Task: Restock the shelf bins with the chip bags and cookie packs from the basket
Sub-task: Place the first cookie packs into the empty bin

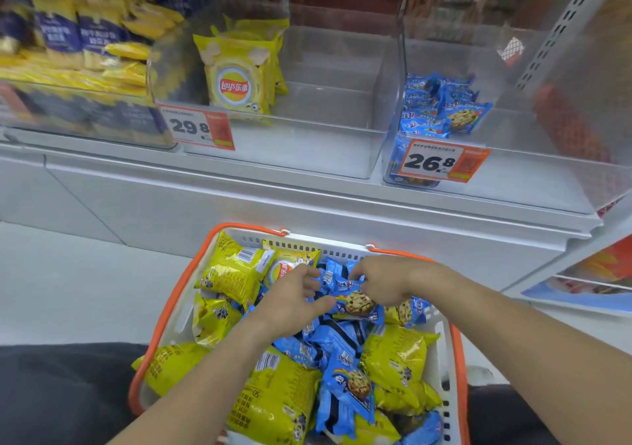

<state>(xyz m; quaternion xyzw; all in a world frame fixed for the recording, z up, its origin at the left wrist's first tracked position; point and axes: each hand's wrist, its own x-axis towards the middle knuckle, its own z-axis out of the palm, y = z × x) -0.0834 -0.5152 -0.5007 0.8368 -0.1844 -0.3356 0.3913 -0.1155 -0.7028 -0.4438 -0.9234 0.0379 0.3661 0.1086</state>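
Cookie packs and chip bags mostly fill the basket; we judge restocking barely begun, both shelf bins holding few. Our left hand and right hand both pinch blue packs atop the pile.

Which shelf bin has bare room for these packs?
Chip bin: bare floor right of the standing chip bags. Cookie bin: bare floor right of the cookie packs. The basket is crowded; both hands are in it.
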